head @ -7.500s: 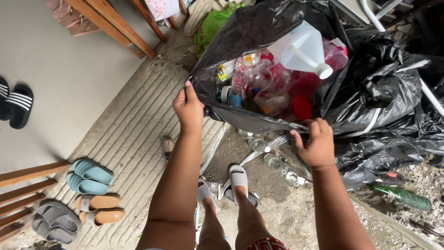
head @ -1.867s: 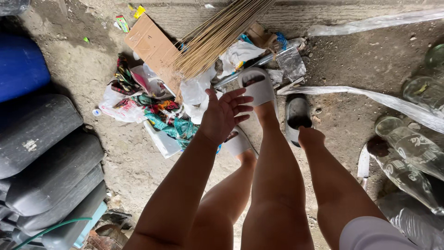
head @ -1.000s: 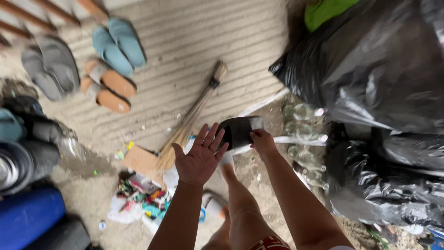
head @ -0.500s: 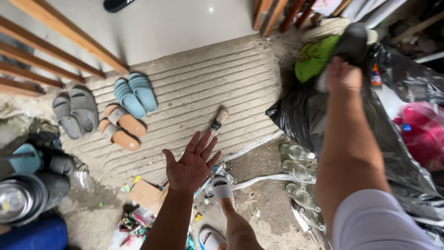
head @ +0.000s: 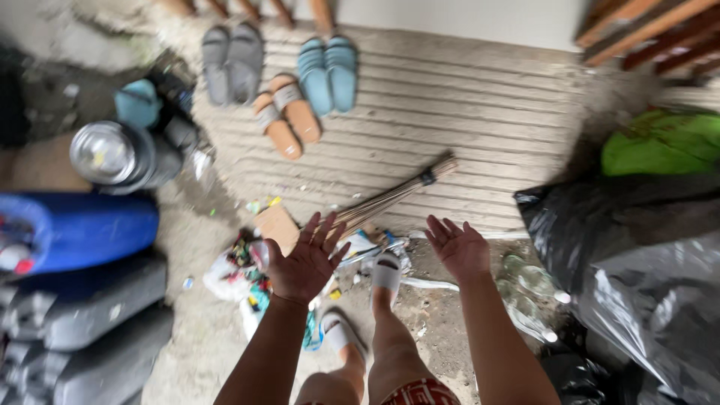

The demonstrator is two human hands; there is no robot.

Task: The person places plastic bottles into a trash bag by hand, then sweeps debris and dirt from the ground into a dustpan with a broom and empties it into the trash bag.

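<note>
Bare and spread, the left hand (head: 304,259) and right hand (head: 459,247) hold nothing, fingers loose above a litter pile (head: 247,274) and straw broom (head: 394,196) lying on the ground beside a black bag (head: 630,255)

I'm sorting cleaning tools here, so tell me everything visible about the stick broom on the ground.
The stick broom is a bundle of thin tan twigs, bound by a dark band near its upper right end. It lies flat and slanted on the ribbed concrete mat, its spread end pointing down-left toward the litter pile and cardboard piece. Neither hand touches it; the left hand partly covers its tip.
</note>
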